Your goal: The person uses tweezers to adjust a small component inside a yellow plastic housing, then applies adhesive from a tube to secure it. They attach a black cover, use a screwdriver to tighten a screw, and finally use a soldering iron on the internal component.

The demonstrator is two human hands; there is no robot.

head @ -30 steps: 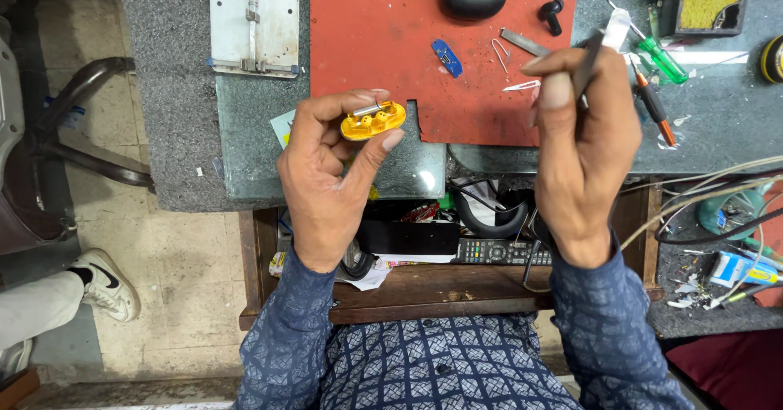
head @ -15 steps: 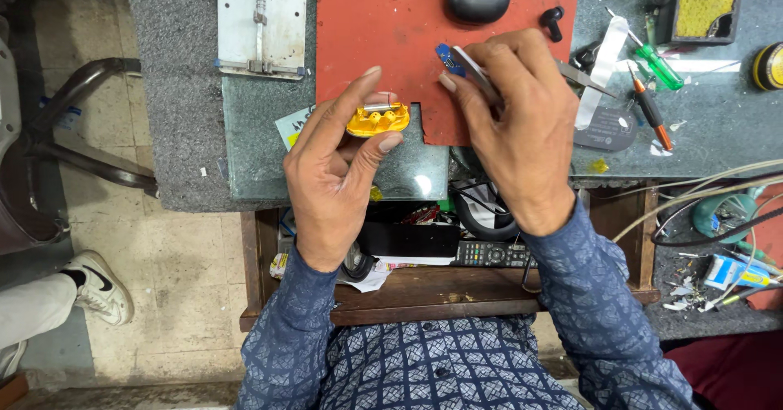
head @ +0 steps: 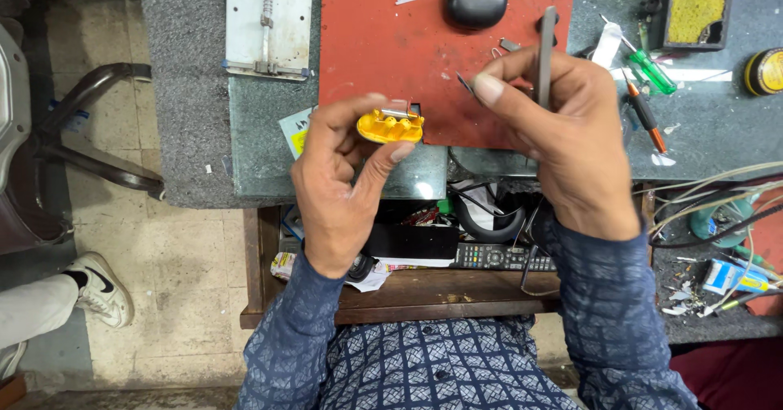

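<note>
Left hand (head: 338, 186) holds a small yellow plastic part (head: 391, 125) pinched between thumb and fingers, raised over the near edge of the red mat (head: 391, 43) on the table (head: 701, 132). Right hand (head: 563, 132) fingers closed on grey tweezers (head: 545, 55), pointing away, plus a tiny dark piece (head: 466, 83) at the thumb tip. Black oval case (head: 475, 6) lies on the mat; green screwdriver (head: 648, 67) and orange screwdriver (head: 642, 110) to the right.

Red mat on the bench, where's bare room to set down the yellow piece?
The red mat is mostly bare between the metal plate and the black oval shell. Crowded to the right: screwdrivers, sponge tray, cables.
</note>
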